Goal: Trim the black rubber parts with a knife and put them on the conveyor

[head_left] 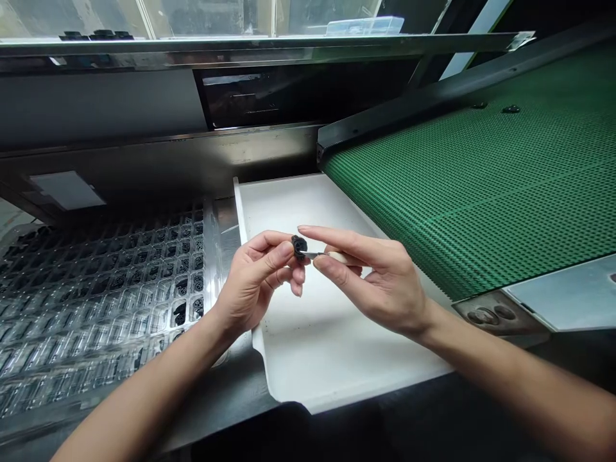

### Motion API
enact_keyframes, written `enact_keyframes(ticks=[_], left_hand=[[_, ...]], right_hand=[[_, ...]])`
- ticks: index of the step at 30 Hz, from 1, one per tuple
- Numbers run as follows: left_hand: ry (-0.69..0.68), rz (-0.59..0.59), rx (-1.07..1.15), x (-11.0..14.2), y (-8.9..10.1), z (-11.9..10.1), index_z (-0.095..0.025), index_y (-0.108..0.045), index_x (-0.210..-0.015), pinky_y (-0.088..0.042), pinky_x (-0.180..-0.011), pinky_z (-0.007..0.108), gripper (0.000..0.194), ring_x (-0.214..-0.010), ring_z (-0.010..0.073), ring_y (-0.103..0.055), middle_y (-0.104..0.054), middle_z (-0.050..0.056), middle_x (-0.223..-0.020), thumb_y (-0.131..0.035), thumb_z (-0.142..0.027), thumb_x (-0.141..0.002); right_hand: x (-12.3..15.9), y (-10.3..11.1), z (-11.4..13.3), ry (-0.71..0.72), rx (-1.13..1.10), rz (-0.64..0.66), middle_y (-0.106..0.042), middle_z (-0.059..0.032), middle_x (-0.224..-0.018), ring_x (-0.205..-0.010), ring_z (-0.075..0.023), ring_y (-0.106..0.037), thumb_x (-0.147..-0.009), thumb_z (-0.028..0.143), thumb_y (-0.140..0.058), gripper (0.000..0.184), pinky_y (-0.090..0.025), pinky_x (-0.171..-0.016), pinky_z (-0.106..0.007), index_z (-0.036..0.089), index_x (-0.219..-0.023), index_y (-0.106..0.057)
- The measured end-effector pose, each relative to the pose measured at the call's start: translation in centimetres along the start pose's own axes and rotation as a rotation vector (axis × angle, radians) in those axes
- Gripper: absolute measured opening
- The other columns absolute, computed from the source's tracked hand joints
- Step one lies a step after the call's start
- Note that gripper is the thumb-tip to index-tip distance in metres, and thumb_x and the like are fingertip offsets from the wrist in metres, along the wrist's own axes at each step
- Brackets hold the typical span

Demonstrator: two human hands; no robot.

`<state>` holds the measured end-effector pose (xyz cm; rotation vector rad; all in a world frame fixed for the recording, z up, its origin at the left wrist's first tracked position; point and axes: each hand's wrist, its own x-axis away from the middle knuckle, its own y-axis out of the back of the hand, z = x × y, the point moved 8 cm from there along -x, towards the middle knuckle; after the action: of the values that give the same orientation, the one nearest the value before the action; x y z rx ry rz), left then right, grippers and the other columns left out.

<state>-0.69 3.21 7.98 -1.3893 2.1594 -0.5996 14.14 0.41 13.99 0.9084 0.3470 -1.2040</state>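
Between the thumb and fingers of my left hand (257, 276) is a small round black plastic part (299, 246) with openings in its face. My right hand (380, 276) pinches a small knife (337, 257) with a pale handle and a short metal blade. The blade's tip meets the black part at its right side; whether it cuts or only touches, I cannot tell. My right index finger stretches out above the blade. Both hands are over a white tray (308, 378).
A clear plastic tray (120, 308) with many pockets, several holding black parts, lies left. At right runs a green mesh conveyor belt (481, 192) carrying black pieces (511, 109). A metal shelf (240, 54) crosses the back, with black parts (103, 34) and a clear box (366, 26).
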Motion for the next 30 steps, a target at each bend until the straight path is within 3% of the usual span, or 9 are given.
enact_keyframes(ticks=[6, 13, 21, 30], left_hand=[[-0.007, -0.009, 0.003, -0.03, -0.08, -0.11, -0.014, -0.080, -0.098, -0.062, -0.056, 0.018, 0.018, -0.064, 0.0105, -0.071, -0.074, 0.002, -0.078, -0.089, -0.029, -0.094], [-0.014, -0.005, -0.007, -0.01, 0.02, -0.01, -0.016, -0.081, -0.100, -0.063, -0.059, 0.019, 0.015, -0.066, 0.0112, -0.071, -0.074, 0.002, -0.078, -0.089, -0.027, -0.095], [-0.004, -0.004, -0.034, 0.05, 0.24, 0.03, -0.017, -0.081, -0.101, -0.063, -0.060, 0.020, 0.014, -0.065, 0.0108, -0.071, -0.074, 0.002, -0.079, -0.088, -0.027, -0.096], [-0.030, -0.008, -0.029, 0.05, 0.03, -0.12, -0.016, -0.081, -0.098, -0.063, -0.059, 0.021, 0.012, -0.067, 0.0122, -0.072, -0.074, 0.002, -0.079, -0.089, -0.025, -0.094]], right_hand=[[0.11, -0.13, -0.05, 0.027, 0.017, 0.005, -0.083, -0.0031, -0.117, -0.066, -0.0058, -0.062, -0.109, 0.013, -0.070, 0.039, -0.049, -0.057, -0.021, 0.022, -0.146, -0.075], [0.16, -0.16, 0.08, 0.045, 0.031, 0.010, -0.082, -0.0053, -0.127, -0.087, -0.0092, -0.075, -0.108, 0.010, -0.070, 0.038, -0.057, -0.069, -0.020, 0.020, -0.145, -0.075], [0.09, -0.03, 0.44, 0.105, 0.090, -0.006, -0.084, -0.0028, -0.117, -0.075, -0.0088, -0.071, -0.108, 0.010, -0.072, 0.038, -0.058, -0.070, -0.024, 0.021, -0.145, -0.076], [0.12, -0.06, 0.41, 0.123, 0.067, -0.003, -0.083, -0.0006, -0.123, -0.092, -0.0116, -0.079, -0.108, 0.007, -0.071, 0.044, -0.063, -0.083, -0.024, 0.025, -0.148, -0.074]])
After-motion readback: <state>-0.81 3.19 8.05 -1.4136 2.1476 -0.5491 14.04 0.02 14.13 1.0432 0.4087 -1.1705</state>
